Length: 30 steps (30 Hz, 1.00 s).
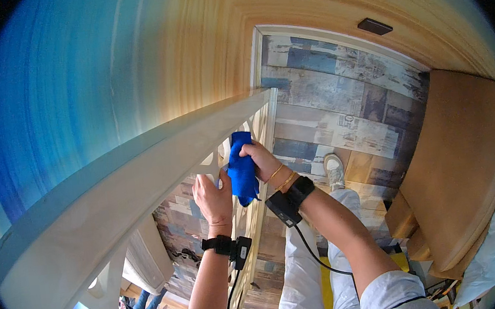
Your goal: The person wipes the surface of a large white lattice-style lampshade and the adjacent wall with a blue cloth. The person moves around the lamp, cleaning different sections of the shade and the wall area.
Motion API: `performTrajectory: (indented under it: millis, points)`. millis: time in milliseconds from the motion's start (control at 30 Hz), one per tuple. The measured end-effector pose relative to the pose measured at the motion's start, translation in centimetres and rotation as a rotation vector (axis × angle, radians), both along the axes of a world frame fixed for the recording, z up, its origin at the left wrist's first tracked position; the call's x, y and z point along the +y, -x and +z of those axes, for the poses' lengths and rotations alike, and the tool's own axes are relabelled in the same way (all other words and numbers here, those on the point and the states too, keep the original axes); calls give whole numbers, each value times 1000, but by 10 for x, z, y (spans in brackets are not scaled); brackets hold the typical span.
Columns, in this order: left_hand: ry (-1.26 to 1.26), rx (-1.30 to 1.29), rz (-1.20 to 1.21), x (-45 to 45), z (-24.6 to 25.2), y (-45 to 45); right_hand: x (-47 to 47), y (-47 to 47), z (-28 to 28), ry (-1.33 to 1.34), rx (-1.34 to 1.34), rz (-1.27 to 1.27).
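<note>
A blue cloth [243, 168] hangs folded in my right hand [262, 158], my thumb lying over its face. The cloth lies against the openwork part of a tall white partition screen [140, 165], near its far end. Just to the left of the cloth, my left hand [213, 199] grips the white fretwork, fingers curled and thumb raised. The fingertips of both hands are partly hidden. Each wrist carries a black strapped device with a cable.
A blue and orange wall [164, 50] rises beyond the screen. To the right stands a brown upholstered piece of furniture [456, 164]. Patchwork plank flooring [313, 88] lies below. Through the cut-outs, a person's legs in jeans [146, 307] show at lower left. A dark box [374, 26] sits on the wall.
</note>
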<state>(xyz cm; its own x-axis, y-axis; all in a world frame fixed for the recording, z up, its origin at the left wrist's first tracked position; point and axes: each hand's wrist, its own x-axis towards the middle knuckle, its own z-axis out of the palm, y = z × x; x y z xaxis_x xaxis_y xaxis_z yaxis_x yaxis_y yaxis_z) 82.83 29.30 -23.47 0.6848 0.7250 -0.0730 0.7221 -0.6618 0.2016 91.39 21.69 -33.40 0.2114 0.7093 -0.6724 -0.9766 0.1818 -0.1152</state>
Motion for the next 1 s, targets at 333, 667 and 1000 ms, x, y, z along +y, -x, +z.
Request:
performTrajectory:
  millis: [333, 667, 1000]
  points:
    - [-30, -4, -4, -1, 1, -3, -12, -4, 15, 163, -447, 147]
    - [90, -68, -187, 13, -20, 31, 8, -43, 163, 219, -1428, -309]
    - [44, -8, -39, 2, -11, 15, 21, -45, 110, 625, -1344, 0]
